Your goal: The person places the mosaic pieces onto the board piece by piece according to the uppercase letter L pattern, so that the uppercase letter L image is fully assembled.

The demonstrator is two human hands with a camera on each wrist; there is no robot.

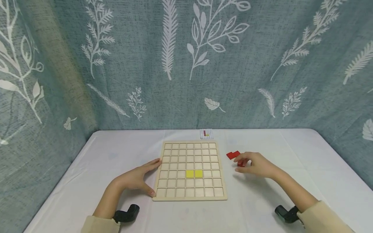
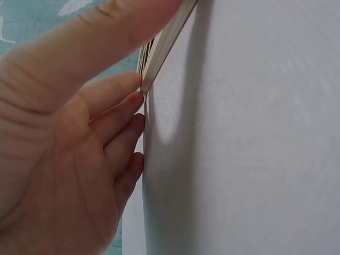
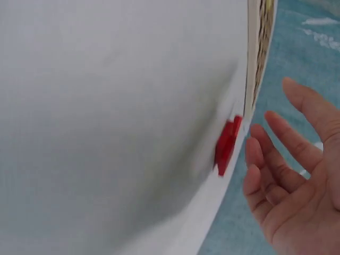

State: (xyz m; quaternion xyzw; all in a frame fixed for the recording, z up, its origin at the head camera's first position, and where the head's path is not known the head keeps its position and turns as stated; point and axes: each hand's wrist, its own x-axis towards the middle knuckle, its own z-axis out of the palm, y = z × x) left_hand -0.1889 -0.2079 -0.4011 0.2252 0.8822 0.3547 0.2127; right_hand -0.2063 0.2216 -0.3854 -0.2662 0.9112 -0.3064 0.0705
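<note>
A wooden grid board (image 1: 189, 198) lies flat on the table, with two yellow square tiles (image 1: 190, 174) side by side in neighbouring cells. My left hand (image 1: 134, 177) rests along the board's left side, thumb at the near corner and fingertips farther up the edge. In the left wrist view, its fingers reach the frame of the board (image 2: 163, 49). Over a few red tiles (image 1: 233, 155) right of the board hovers my right hand (image 1: 257, 165), partly hiding them. The right wrist view shows its fingers loosely bent and apart, beside the red tiles (image 3: 227, 146).
A small printed grid card (image 1: 206, 134) with coloured squares lies behind the board, near the table's back edge. White cloth covers the table (image 1: 128, 145). A blue-green curtain (image 1: 186, 97) with white leaf patterns hangs behind and at both sides.
</note>
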